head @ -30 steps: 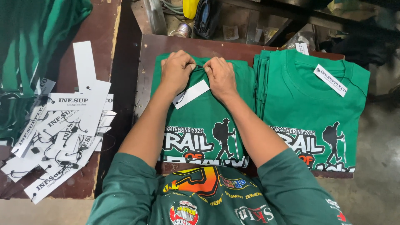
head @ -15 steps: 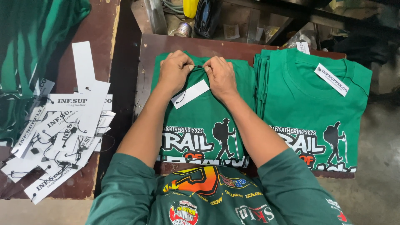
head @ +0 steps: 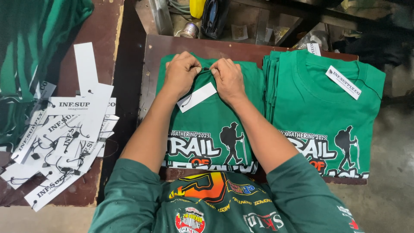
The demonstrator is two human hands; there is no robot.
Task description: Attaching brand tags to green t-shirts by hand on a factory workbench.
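- A loose heap of white card hang tags [head: 64, 142] with black strings lies far left on a worn brown wooden tabletop [head: 108, 39], well apart from the hands.
- The left hand [head: 181, 74] rests on the collar of the folded green printed T-shirt [head: 207, 125], its grip pinched together on a thin black string [head: 204, 69] at the neckline.
- One white rectangular card tag [head: 197, 97] lies tilted on the shirt's chest, just below both hands, touching the left wrist.
- The right hand [head: 228, 78] meets the left at the collar, its grip also closed on that string.
- A stack of matching folded green shirts [head: 327, 112] sits to the right, the top one already carrying a tag [head: 343, 82].
- As I judge it, the string is being fastened at the collar; finishing that calls for a fine, steady pinch from both hands without tugging the fabric.
- Against half a second ago, hardly anything differs: hands, tag and shirts keep their places.
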